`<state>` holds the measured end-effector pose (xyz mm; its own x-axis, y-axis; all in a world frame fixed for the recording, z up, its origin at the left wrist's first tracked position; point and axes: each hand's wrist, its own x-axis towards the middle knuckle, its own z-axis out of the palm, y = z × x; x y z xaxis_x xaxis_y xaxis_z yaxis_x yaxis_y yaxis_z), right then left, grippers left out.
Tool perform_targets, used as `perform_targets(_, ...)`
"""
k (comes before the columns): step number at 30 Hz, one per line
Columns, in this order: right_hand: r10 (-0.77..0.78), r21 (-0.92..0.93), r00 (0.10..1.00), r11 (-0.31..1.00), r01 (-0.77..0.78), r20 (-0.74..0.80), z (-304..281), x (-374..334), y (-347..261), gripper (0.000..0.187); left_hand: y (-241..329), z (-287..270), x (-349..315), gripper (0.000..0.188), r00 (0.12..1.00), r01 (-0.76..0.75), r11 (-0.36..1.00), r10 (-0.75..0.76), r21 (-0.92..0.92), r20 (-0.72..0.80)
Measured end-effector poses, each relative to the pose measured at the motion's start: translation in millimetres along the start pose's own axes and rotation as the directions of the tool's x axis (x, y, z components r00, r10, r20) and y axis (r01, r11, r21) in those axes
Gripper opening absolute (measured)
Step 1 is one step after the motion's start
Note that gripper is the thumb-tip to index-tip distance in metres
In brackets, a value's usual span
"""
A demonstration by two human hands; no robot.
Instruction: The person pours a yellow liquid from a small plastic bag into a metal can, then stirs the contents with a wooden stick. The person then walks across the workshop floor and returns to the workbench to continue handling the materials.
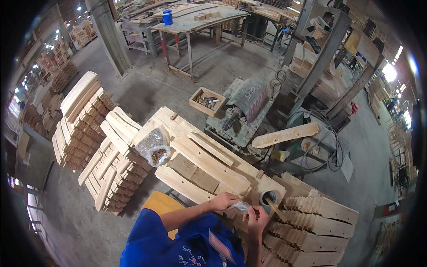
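Note:
My left hand [223, 201] and my right hand [256, 219] meet at the near edge of the wooden workbench [165, 116]. Between them is a small, whitish see-through plastic piece [241, 206]; whether it is a bag or a bottle cannot be made out. My left fingers close on its left end, and my right fingertips pinch its right end. Beside my right hand stands a round grey can [267, 196] with a flat wooden stick [276, 210] leaning out of it. Curved wooden slats [209, 165] lie along the bench, left of and beyond my hands.
A clear plastic bag of small brownish pieces [159, 155] sits at the bench's left end. Stacked wooden parts stand left [113, 178] and right [320, 222]. Beyond the bench are a motor [251, 100], a wooden box of hardware [207, 101] and a machine with loose cables [311, 151].

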<state>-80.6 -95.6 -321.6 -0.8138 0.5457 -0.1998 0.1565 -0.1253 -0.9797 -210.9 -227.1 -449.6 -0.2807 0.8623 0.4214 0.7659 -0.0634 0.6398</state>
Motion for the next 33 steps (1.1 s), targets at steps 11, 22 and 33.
perform_targets(11,-0.375,-0.783,0.840,0.343,0.520,0.393,19.3,-1.5,-56.0,0.045,7.4,1.3,-5.0,0.035,0.987,0.159,0.985,-0.158,-0.070,0.017)
perform_targets(22,-0.155,-0.682,0.924,0.634,0.365,0.350,16.8,2.5,-14.5,0.017,2.7,19.8,-18.6,0.030,0.993,0.115,0.972,-0.119,-0.203,-0.010)
perform_targets(33,-0.196,-0.711,0.929,0.601,0.366,0.312,15.2,5.9,4.7,0.021,13.6,10.6,-5.3,0.031,0.989,0.148,0.968,-0.151,-0.202,-0.001)
